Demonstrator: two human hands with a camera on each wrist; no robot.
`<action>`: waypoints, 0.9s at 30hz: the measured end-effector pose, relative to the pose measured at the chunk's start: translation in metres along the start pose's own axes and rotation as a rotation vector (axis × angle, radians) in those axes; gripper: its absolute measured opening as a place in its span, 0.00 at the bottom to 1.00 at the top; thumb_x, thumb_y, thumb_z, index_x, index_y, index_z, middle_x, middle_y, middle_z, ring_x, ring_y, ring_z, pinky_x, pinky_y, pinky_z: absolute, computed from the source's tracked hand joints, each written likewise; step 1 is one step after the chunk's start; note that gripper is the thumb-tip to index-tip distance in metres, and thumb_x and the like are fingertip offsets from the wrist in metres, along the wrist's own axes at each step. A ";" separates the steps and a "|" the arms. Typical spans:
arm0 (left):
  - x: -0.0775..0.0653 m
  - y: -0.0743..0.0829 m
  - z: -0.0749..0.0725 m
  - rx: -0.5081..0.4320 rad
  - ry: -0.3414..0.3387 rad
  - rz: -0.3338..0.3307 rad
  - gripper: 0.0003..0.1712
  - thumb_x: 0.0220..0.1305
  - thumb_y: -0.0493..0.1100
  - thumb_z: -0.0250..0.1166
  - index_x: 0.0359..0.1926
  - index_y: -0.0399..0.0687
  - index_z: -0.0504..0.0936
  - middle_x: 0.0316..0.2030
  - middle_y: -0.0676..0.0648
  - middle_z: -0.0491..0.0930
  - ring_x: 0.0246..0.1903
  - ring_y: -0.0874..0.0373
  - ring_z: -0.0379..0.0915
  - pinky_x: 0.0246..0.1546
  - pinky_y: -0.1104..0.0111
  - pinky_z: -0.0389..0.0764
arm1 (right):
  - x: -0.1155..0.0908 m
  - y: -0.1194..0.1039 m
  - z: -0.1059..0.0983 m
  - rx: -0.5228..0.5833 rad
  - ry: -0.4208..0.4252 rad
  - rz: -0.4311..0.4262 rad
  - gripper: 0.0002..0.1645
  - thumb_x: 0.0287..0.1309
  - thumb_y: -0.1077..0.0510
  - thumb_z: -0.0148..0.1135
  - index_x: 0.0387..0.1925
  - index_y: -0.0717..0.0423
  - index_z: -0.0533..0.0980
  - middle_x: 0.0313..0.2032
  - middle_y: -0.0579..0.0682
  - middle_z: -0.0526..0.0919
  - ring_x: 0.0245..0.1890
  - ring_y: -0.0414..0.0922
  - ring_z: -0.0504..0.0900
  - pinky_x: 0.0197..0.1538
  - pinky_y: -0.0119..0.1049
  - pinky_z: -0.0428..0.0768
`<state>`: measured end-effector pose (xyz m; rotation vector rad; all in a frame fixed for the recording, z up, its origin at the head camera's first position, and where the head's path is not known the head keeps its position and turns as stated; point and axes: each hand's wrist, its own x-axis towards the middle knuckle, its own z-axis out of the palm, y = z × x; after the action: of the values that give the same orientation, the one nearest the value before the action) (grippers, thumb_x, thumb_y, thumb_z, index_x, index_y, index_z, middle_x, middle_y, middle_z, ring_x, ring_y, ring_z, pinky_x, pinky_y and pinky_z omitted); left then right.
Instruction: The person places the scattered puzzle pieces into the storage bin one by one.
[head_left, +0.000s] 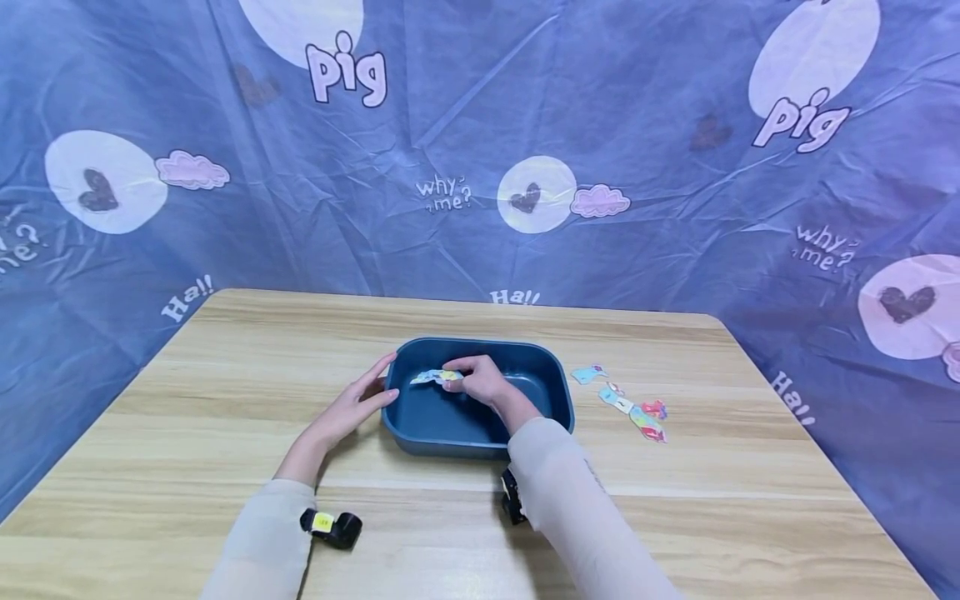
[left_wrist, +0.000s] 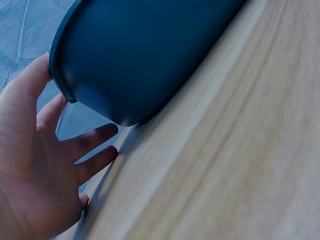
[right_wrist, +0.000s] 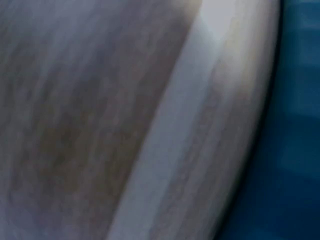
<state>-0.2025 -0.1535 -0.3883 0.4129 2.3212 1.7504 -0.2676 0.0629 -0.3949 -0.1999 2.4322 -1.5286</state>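
A dark blue, rounded rectangular plastic basin (head_left: 450, 445) sits on the wooden table. My right hand (head_left: 486, 382) reaches down inside it, thumb and fingers pinching a small colourful paper cutout (head_left: 427, 377) with blue and yellow print. At the basin's left end, my left hand (head_left: 351, 412) touches the rim with thumb and index finger, while its other fingers spread loosely beside the outer wall (left_wrist: 115, 65), as the left wrist view shows. The right wrist view catches only blurred tabletop (right_wrist: 100, 125) and the basin's side (right_wrist: 285, 165); the right hand is out of that view.
Several more paper cutouts lie right of the basin: a light blue one (head_left: 587, 374) at the back, and a connected-looking group with a rainbow-coloured piece (head_left: 647, 422) nearer. Black wrist cameras (head_left: 333, 527) sit on both sleeves. Behind the table (head_left: 225, 400) hangs a blue printed cloth (head_left: 450, 250).
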 end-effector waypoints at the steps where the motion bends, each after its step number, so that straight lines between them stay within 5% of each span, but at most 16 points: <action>1: 0.000 0.000 0.000 -0.001 0.001 -0.001 0.34 0.61 0.45 0.52 0.65 0.52 0.48 0.59 0.32 0.53 0.58 0.42 0.50 0.55 0.50 0.51 | 0.000 0.000 0.000 -0.007 -0.003 0.007 0.19 0.43 0.65 0.65 0.42 0.60 0.77 0.43 0.53 0.75 0.35 0.45 0.71 0.36 0.31 0.71; 7: 0.001 0.000 0.000 0.001 0.003 -0.015 0.34 0.62 0.43 0.52 0.66 0.52 0.48 0.60 0.33 0.52 0.58 0.41 0.48 0.55 0.49 0.50 | 0.000 0.001 0.001 -0.015 -0.006 0.026 0.19 0.43 0.65 0.64 0.42 0.60 0.77 0.42 0.54 0.74 0.34 0.46 0.70 0.31 0.31 0.71; 14: 0.013 -0.028 -0.002 0.042 0.015 0.015 0.33 0.61 0.48 0.52 0.65 0.65 0.49 0.61 0.37 0.52 0.58 0.43 0.49 0.53 0.47 0.52 | 0.002 0.002 0.001 -0.028 -0.026 0.014 0.19 0.44 0.65 0.64 0.43 0.59 0.77 0.43 0.54 0.73 0.34 0.45 0.70 0.30 0.31 0.72; 27: 0.013 -0.029 -0.003 0.015 0.013 -0.006 0.33 0.60 0.50 0.54 0.64 0.65 0.50 0.62 0.42 0.51 0.59 0.45 0.48 0.55 0.49 0.50 | 0.002 0.001 0.003 -0.066 -0.035 -0.002 0.19 0.43 0.65 0.64 0.43 0.58 0.77 0.44 0.53 0.73 0.36 0.46 0.70 0.30 0.31 0.72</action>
<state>-0.2188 -0.1592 -0.4150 0.3980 2.3432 1.7388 -0.2690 0.0602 -0.3975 -0.2403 2.4583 -1.4347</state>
